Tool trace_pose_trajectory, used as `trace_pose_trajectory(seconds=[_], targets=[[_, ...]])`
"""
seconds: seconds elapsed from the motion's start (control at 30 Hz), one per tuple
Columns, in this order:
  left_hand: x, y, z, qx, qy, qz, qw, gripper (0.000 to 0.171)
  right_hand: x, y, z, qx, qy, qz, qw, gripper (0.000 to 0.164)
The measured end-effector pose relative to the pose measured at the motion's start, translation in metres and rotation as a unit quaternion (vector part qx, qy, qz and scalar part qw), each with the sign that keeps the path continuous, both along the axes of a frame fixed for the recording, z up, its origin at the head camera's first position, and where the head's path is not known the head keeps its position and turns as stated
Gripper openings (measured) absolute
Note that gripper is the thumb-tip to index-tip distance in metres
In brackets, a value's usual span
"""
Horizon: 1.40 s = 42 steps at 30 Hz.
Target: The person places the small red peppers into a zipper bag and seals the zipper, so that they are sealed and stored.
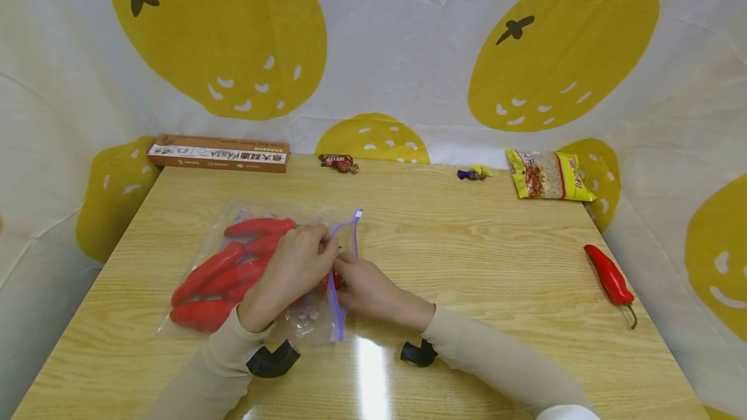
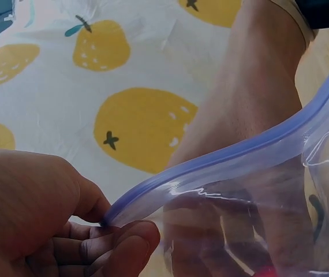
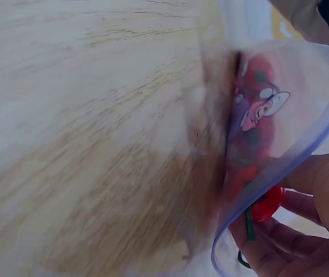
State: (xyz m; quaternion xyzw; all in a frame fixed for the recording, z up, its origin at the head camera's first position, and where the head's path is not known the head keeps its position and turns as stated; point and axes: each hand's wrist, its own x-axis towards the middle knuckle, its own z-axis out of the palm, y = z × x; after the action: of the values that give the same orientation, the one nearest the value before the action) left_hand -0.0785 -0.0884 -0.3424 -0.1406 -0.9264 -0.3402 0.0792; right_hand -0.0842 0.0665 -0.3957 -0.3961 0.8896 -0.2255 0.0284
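A clear zip bag [image 1: 309, 332] with a purple zip strip lies flat on the table, its mouth toward the right. Several red chili peppers [image 1: 210, 271] show through its plastic. My left hand [image 1: 297, 261] reaches over the bag and pinches the upper edge of the mouth; the left wrist view shows the zip strip [image 2: 239, 153] between thumb and fingers. At the mouth, my right hand [image 1: 370, 287] holds another red chili pepper [image 3: 268, 203] near its green stem, its body inside the bag. Off to the right lies a single red chili pepper [image 1: 609, 274].
Along the back edge stand a pasta box [image 1: 218, 153], a small red wrapped snack [image 1: 338, 162], small blue and yellow wrapped candies [image 1: 474, 174] and a yellow food packet [image 1: 548, 175]. A fruit-patterned cloth [image 1: 397, 50] hangs behind the wooden table [image 1: 467, 245].
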Motion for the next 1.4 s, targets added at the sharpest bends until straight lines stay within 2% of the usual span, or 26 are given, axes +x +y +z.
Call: trace_pose_trajectory(seconds=[0.27, 0.57, 0.73, 0.8, 0.9, 1.0, 1.1, 1.2, 1.27, 1.4], targets=[[0.001, 0.001, 0.001, -0.003, 0.008, 0.001, 1.0000, 0.018, 0.000, -0.005, -0.002, 0.032, 0.038, -0.004, 0.999, 0.036], [0.000, -0.001, 0.001, 0.004, -0.005, 0.000, 1.0000, 0.018, 0.001, 0.005, 0.001, 0.023, 0.021, -0.014, 0.999, 0.036], [0.001, -0.002, 0.001, 0.001, 0.001, -0.002, 1.0000, 0.018, 0.002, 0.038, 0.012, -0.017, 0.056, -0.035, 0.998, 0.034], [0.001, -0.002, 0.001, 0.003, 0.003, -0.003, 1.0000, 0.019, 0.001, 0.060, 0.016, -0.028, 0.077, -0.064, 0.995, 0.032], [0.001, -0.003, 0.002, 0.010, 0.001, -0.003, 0.9999, 0.018, -0.004, 0.101, 0.018, -0.026, 0.102, -0.128, 0.986, 0.029], [0.001, -0.003, 0.002, 0.017, -0.006, -0.003, 0.9998, 0.019, -0.009, 0.149, 0.018, -0.010, 0.121, -0.201, 0.972, 0.028], [0.001, -0.003, 0.002, 0.023, -0.012, -0.002, 0.9997, 0.020, -0.014, 0.203, 0.016, 0.018, 0.147, -0.273, 0.951, 0.029], [0.001, -0.003, 0.002, 0.023, -0.013, -0.003, 0.9996, 0.020, -0.017, 0.258, 0.014, 0.056, 0.169, -0.347, 0.921, 0.030], [0.001, -0.003, 0.002, 0.023, -0.014, -0.003, 0.9996, 0.020, -0.015, 0.292, 0.013, 0.089, 0.166, -0.398, 0.898, 0.032], [0.000, -0.003, 0.002, 0.019, -0.016, -0.003, 0.9997, 0.021, -0.003, 0.345, 0.010, 0.150, 0.107, -0.487, 0.854, 0.036]])
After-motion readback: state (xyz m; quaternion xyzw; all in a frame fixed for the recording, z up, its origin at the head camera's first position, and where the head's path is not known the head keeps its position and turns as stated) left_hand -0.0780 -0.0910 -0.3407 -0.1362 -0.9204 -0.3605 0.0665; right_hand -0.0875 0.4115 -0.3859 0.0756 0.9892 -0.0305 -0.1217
